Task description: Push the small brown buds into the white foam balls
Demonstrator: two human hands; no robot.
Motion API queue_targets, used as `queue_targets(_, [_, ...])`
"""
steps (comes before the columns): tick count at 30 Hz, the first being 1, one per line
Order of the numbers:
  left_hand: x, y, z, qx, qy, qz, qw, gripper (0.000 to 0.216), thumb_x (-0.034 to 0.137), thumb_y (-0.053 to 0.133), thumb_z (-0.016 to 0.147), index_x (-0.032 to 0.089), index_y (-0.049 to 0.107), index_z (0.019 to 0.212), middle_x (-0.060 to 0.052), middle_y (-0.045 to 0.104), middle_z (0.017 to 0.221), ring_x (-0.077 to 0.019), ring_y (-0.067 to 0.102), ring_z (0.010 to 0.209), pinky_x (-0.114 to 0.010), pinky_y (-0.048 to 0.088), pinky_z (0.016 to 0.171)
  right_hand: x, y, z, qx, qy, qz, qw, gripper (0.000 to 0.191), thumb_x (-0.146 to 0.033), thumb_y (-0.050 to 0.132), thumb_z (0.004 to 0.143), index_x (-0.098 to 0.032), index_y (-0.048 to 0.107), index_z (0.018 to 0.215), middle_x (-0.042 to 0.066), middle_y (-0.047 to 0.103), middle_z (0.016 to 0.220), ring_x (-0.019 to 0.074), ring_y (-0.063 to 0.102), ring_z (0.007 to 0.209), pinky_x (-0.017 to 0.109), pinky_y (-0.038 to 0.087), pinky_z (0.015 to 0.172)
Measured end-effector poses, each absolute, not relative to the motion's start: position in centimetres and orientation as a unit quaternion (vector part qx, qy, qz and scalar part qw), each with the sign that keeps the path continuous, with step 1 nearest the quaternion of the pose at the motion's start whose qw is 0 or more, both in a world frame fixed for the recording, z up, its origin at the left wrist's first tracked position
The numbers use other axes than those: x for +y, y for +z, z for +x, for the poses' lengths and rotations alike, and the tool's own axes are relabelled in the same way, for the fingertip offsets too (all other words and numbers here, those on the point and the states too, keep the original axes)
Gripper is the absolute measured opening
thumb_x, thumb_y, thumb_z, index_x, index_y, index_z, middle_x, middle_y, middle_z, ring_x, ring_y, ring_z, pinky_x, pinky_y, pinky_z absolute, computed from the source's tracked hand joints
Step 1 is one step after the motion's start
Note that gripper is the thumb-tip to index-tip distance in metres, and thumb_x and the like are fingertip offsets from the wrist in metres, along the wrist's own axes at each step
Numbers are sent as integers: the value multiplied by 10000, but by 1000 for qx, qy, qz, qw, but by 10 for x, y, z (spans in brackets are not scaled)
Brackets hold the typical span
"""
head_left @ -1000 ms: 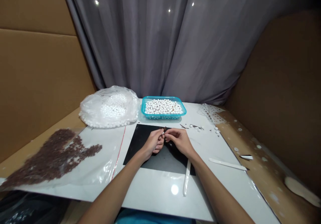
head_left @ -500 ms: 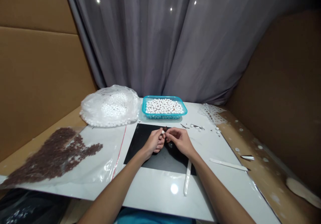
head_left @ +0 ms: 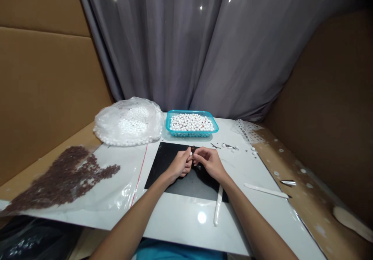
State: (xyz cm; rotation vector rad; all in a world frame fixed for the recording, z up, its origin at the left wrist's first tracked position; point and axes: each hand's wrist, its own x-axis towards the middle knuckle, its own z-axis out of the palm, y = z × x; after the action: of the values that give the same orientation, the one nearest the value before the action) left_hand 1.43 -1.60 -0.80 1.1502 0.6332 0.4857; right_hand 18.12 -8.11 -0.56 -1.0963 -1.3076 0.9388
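Note:
My left hand (head_left: 180,164) and my right hand (head_left: 209,162) meet fingertip to fingertip over a black mat (head_left: 186,182) on the white table (head_left: 175,225). The left fingers pinch a small white bead (head_left: 190,153). The right fingers are pinched on a tiny dark piece (head_left: 193,149) right beside the bead; I cannot make out what it is. A teal tray (head_left: 214,128) full of white beads stands just behind the hands.
A clear bag of white beads (head_left: 129,122) lies back left. A clear bag of small brown pieces (head_left: 61,180) lies at the left. Two white sticks (head_left: 217,207) (head_left: 265,190) lie near my right arm. Loose beads and scraps (head_left: 230,147) scatter right of the tray. Cardboard walls and a grey curtain enclose the table.
The hands have stayed together over the mat, with only slight finger movement. The view has shifted a little.

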Motion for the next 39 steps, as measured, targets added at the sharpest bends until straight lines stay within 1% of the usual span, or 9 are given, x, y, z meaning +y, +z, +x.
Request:
queue_targets(2, [-16,-7,14,295,217,536,761,641,862,530,854,243,397,752,106,285,541,-53,213,371,-168,76,360,-81,-5,181,-553,411,-459,560,274,-447,778,924,-177,738,913,40,741,751,181,689,644,309,582,668])
queue_targets(7, [-17,-3,10,290,188,547,763,635,840,529,872,232,424,723,101,284,531,-48,195,376,-184,67,371,-83,-2,182,-540,466,-439,546,314,-475,808,897,-168,744,903,55,755,800,192,711,684,321,594,710])
queue_targets(11, [-15,2,6,270,168,560,765,644,845,518,875,226,441,712,98,277,533,-51,192,384,-192,77,373,-85,0,183,-530,493,-427,542,353,-504,823,878,-161,741,873,56,751,777,197,719,689,328,598,724])
queue_targets(16, [-15,4,4,251,170,593,746,658,855,490,882,217,471,722,98,270,541,-53,195,384,-199,113,368,-86,1,183,-519,493,-426,553,351,-493,850,853,-156,749,867,59,749,762,192,711,668,325,602,705])
queue_targets(23, [-17,7,3,235,180,622,725,676,827,440,928,184,549,749,92,266,567,-53,181,402,-211,119,373,-86,-1,182,-523,494,-414,558,348,-485,856,848,-157,743,879,63,743,755,194,706,668,327,608,699])
queue_targets(28, [-20,14,2,225,184,629,721,668,794,460,944,163,569,753,68,327,583,-56,193,447,-213,126,404,-85,-4,183,-518,506,-412,553,329,-457,861,851,-155,734,875,60,743,766,189,715,673,314,608,698])
queue_targets(32, [-21,11,2,213,195,646,706,663,757,432,977,148,576,761,41,384,618,-57,197,480,-218,131,436,-85,-6,184,-516,512,-412,549,318,-436,868,848,-148,739,880,69,750,784,193,723,686,314,613,703])
queue_targets(39, [-17,1,4,218,209,656,692,653,763,434,972,146,562,800,9,471,692,-65,282,519,-216,192,470,-84,-9,182,-514,506,-414,556,340,-449,880,835,-141,738,862,70,752,786,193,734,691,303,617,703])
